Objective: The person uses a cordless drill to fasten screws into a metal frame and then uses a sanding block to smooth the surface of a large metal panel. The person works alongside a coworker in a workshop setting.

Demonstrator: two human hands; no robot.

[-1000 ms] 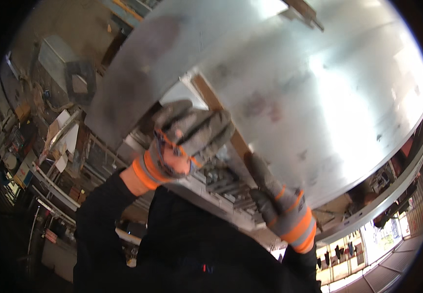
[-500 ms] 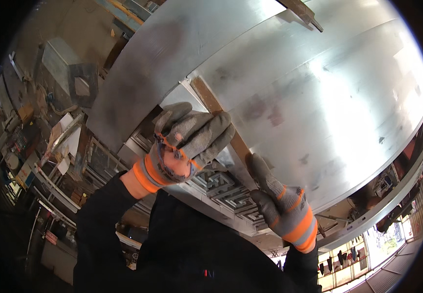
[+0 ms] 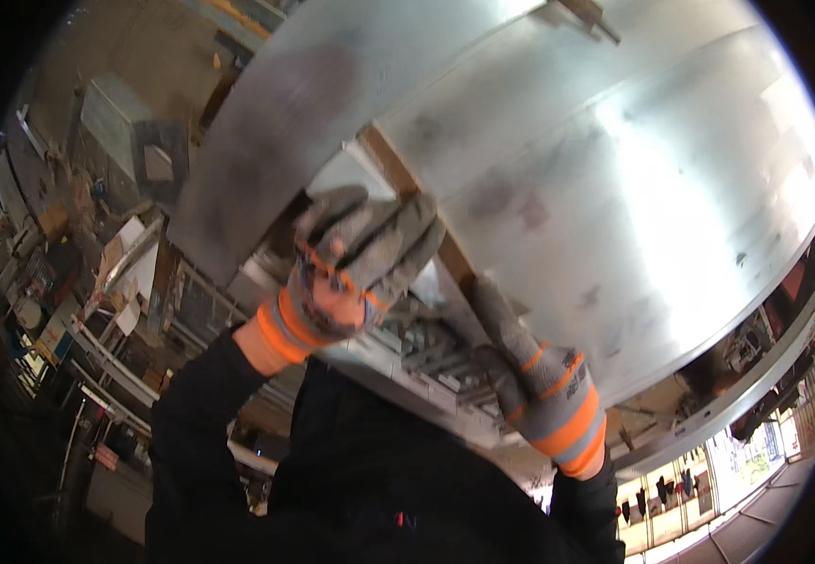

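A rust-brown flat bar (image 3: 391, 162) runs slantwise along the near edge of a large silver metal sheet (image 3: 558, 216). My left hand (image 3: 360, 249), in a grey glove with orange bands, is curled over the bar's middle, its fingertips resting on it. At the bar's near end my right hand (image 3: 534, 371), gloved alike, pinches it between an outstretched finger and the thumb. A pale metal strip (image 3: 351, 174) shows beside the bar, partly under my left hand. Below the hands lies a metal piece with an angular fretwork pattern (image 3: 440, 352), blurred now.
A dark brown metal tool or bracket (image 3: 586, 14) rests on the sheet at the top. Scrap, boards and metal offcuts (image 3: 130, 254) crowd the floor on the left. A long grey beam (image 3: 736, 409) curves past the sheet's right side.
Both hands and the brown bar have shifted a little up and to the left, away from me. The hands' grip looks the same.
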